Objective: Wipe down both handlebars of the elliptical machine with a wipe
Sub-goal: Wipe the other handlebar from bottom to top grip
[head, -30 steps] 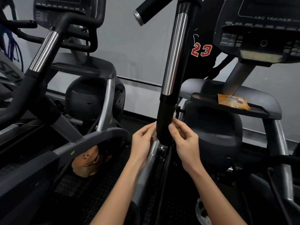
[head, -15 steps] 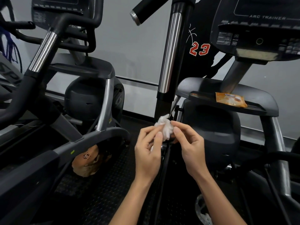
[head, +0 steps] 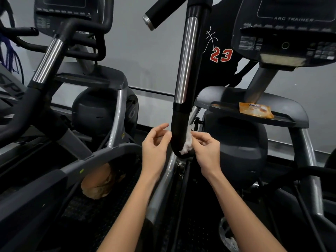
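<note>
Wipe [head: 187, 143], a crumpled white wad, is pinched by the right hand [head: 207, 151] against the handlebar [head: 187, 60], at 3 o'clock of its matte black lower end. The left hand [head: 154, 150] hovers loosely curled and empty at 9 o'clock. Best to wrap the wad round the bar, then climb its glossy chrome stretch.

A gym, on its cardio floor. Two exercise machines stand side by side against a plain grey wall [head: 145, 57]: the right one's console [head: 285, 33] reads "ARC TRAINER", and the left machine [head: 98, 110] has a like console [head: 69, 8] far left. A handlebar [head: 187, 62] of chrome tube with black grips rises in the middle. Near, the floor [head: 91, 211] is dark studded rubber matting. On the far wall is a black jersey graphic [head: 221, 55] numbered 23.
</note>
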A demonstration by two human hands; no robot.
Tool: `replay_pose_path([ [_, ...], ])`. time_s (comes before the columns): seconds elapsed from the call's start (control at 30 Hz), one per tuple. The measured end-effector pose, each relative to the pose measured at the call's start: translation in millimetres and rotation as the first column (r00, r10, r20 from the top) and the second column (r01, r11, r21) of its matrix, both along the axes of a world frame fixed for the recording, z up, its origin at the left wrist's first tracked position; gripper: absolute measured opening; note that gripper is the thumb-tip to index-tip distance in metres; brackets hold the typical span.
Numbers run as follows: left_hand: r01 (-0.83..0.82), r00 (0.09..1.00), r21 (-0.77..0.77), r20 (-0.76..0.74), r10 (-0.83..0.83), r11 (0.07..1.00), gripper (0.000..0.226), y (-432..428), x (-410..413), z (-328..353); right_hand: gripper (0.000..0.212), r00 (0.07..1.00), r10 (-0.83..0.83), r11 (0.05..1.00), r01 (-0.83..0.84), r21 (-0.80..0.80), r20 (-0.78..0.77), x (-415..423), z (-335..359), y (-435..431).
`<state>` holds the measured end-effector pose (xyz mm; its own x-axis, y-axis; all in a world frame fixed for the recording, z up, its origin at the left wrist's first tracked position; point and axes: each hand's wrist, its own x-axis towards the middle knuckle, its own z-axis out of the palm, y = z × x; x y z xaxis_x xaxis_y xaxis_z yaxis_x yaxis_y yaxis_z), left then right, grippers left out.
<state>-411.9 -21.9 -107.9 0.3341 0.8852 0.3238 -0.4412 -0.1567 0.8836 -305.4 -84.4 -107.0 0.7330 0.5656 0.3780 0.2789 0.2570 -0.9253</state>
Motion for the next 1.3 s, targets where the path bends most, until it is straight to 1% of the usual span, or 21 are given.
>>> replay_pose_path([
  [0.07,0.029,0.999,0.002,-0.026,-0.029,1.000,0.021,5,2,1,0.023,0.999,0.031,0.999,-0.030,0.036,-0.033,-7,5,-1],
  [0.13,0.058,0.998,-0.006,-0.031,-0.058,0.998,0.021,7,3,2,0.032,1.000,-0.015,0.993,0.013,0.114,0.017,-20,5,-8],
  [0.2,0.110,0.994,-0.034,-0.017,-0.110,0.993,0.020,6,4,2,0.031,0.986,-0.085,0.982,0.059,0.181,0.144,-32,-3,-12],
  [0.3,0.137,0.990,-0.085,-0.030,-0.140,0.987,0.018,5,4,0,0.028,0.913,-0.187,0.969,0.112,0.218,0.363,-39,-17,-8],
  [0.33,0.140,0.989,-0.087,-0.030,-0.143,0.986,0.018,4,5,0,0.030,0.887,-0.215,0.963,0.123,0.240,0.408,-37,-19,-6],
  [0.37,0.148,0.988,-0.087,-0.019,-0.151,0.985,0.019,4,5,0,0.032,0.880,-0.238,0.957,0.139,0.256,0.412,-34,-19,-3],
  [0.43,0.166,0.986,-0.076,0.001,-0.166,0.983,0.019,4,5,1,0.032,0.922,-0.220,0.960,0.147,0.238,0.318,-27,-14,0],
  [0.53,0.179,0.984,-0.056,-0.004,-0.180,0.982,0.021,4,3,2,0.026,0.989,-0.050,0.995,0.037,0.095,0.142,-14,-5,8],
  [0.6,0.186,0.982,-0.050,-0.008,-0.186,0.981,0.021,4,2,2,0.026,0.994,0.046,0.998,-0.050,0.038,0.096,-7,-3,11],
  [0.63,0.188,0.982,-0.049,-0.007,-0.188,0.981,0.021,3,2,2,0.025,0.995,0.052,0.998,-0.055,0.037,0.084,-7,-4,11],
  [0.73,0.192,0.981,-0.053,-0.002,-0.192,0.980,0.021,2,2,3,0.026,0.990,-0.079,0.992,0.067,0.107,0.114,-19,-12,2],
  [0.8,0.189,0.982,-0.069,0.000,-0.190,0.980,0.019,2,3,4,0.029,0.958,-0.177,0.973,0.135,0.189,0.225,-28,-19,-4],
  [0.87,0.176,0.984,-0.082,-0.017,-0.178,0.981,0.018,3,3,3,0.022,0.886,-0.244,0.957,0.156,0.244,0.393,-33,-24,-5],
  [0.9,0.172,0.984,-0.085,-0.021,-0.175,0.981,0.018,3,3,3,0.021,0.854,-0.273,0.950,0.167,0.262,0.443,-33,-24,-2],
  [0.93,0.174,0.984,-0.087,-0.018,-0.176,0.981,0.018,3,3,2,0.022,0.846,-0.287,0.945,0.172,0.279,0.450,-34,-23,-1],
  [1.0,0.186,0.982,-0.085,0.000,-0.186,0.979,0.018,3,3,2,0.026,0.894,-0.272,0.942,0.172,0.290,0.355,-31,-18,2],
  [1.1,0.196,0.980,-0.084,0.026,-0.195,0.977,0.019,3,4,2,0.030,0.984,-0.124,0.980,0.101,0.174,0.127,-19,-11,5],
  [1.13,0.198,0.980,-0.083,0.030,-0.197,0.977,0.020,3,5,2,0.028,0.992,-0.080,0.991,0.069,0.112,0.102,-14,-9,6],
  [1.2,0.200,0.980,-0.077,0.028,-0.198,0.977,0.020,3,5,1,0.027,0.990,-0.028,1.000,0.027,0.009,0.138,-9,-8,8],
  [1.23,0.202,0.979,-0.076,0.027,-0.201,0.976,0.020,3,5,1,0.028,0.989,-0.025,1.000,0.027,-0.014,0.147,-10,-8,7],
  [1.3,0.207,0.978,-0.073,0.025,-0.206,0.976,0.021,3,4,2,0.029,0.992,-0.039,0.999,0.040,0.001,0.123,-16,-9,4],
])
